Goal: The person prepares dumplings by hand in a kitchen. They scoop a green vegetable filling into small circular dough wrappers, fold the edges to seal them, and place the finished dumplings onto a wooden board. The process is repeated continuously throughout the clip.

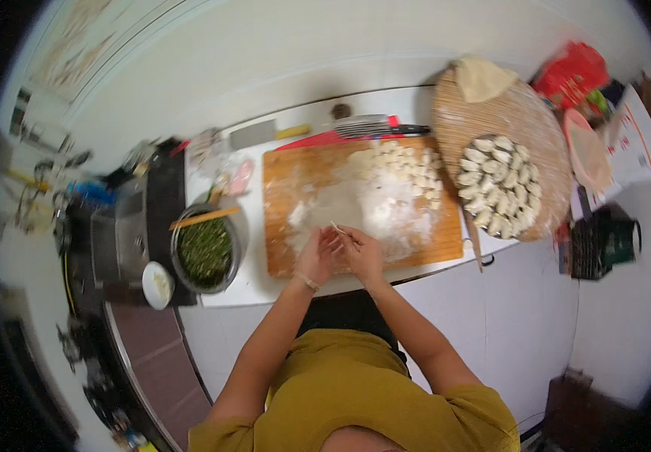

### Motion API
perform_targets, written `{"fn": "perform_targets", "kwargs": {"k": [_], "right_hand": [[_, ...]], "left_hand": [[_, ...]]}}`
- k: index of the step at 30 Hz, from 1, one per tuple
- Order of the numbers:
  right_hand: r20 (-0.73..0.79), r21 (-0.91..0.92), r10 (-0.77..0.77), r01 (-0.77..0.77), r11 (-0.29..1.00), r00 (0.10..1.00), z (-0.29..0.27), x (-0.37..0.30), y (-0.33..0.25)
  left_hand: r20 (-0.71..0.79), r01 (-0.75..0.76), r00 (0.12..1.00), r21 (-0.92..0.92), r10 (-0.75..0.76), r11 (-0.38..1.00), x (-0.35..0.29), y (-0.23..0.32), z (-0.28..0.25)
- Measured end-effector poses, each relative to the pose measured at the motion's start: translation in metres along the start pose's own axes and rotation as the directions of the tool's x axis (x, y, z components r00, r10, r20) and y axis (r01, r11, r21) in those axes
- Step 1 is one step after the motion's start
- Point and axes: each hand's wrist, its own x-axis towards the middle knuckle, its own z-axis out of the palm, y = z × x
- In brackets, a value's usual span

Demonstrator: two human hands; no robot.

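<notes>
Head view, looking down past my forearms at a white surface [250, 282]. Left hand [318, 256]: half open, fingers loosely curled, palm turned toward the other; whether its fingertips touch anything, cannot tell. Right hand [361, 255]: thumb and fingers pinched on a small pale dough piece [336, 227], held over the near part of the wooden board [280, 169], between my two hands. Flour [389, 215] spread across the board's middle. Cut dough pieces [408, 169] scattered toward its far right corner.

Left of board: deep bowl [235, 248] of chopped green filling [206, 252], flat wooden stick [203, 218] laid across its rim; small white bowl [149, 295] just beside it. Beyond the board: cleaver [252, 135] at left, black-handled knife [410, 129] at right. Right of board: round woven mat [555, 151] carrying closely packed dumplings [500, 184], pale cloth [484, 79] at its far edge. Red bag [572, 74] near the mat.
</notes>
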Motion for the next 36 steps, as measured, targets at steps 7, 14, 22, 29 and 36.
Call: {"fn": "perform_targets", "kwargs": {"k": [7, 14, 22, 29, 36], "right_hand": [[0.326, -0.28, -0.417, 0.508, 0.815, 0.849, 0.062, -0.031, -0.028], [0.458, -0.392, -0.364, 0.552, 0.736, 0.811, 0.164, -0.042, -0.039], [0.541, -0.772, 0.009, 0.493, 0.401, 0.841, 0.304, -0.064, -0.035], [0.539, -0.838, -0.101, 0.545, 0.036, 0.836, 0.333, -0.049, -0.026], [0.626, -0.78, -0.077, 0.625, -0.039, 0.776, 0.342, -0.031, -0.034]], "left_hand": [[0.048, 0.004, 0.999, -0.188, 0.006, 0.982, -0.043, 0.037, -0.056], [-0.112, -0.151, 0.985, -0.219, 0.128, 0.964, -0.122, 0.107, -0.171], [-0.206, -0.203, 0.966, -0.22, 0.158, 0.954, -0.161, 0.178, -0.324], [-0.082, -0.146, 0.988, -0.225, 0.13, 0.963, -0.152, 0.203, -0.372], [-0.008, -0.138, 0.99, -0.224, 0.14, 0.965, -0.13, 0.206, -0.379]]}}
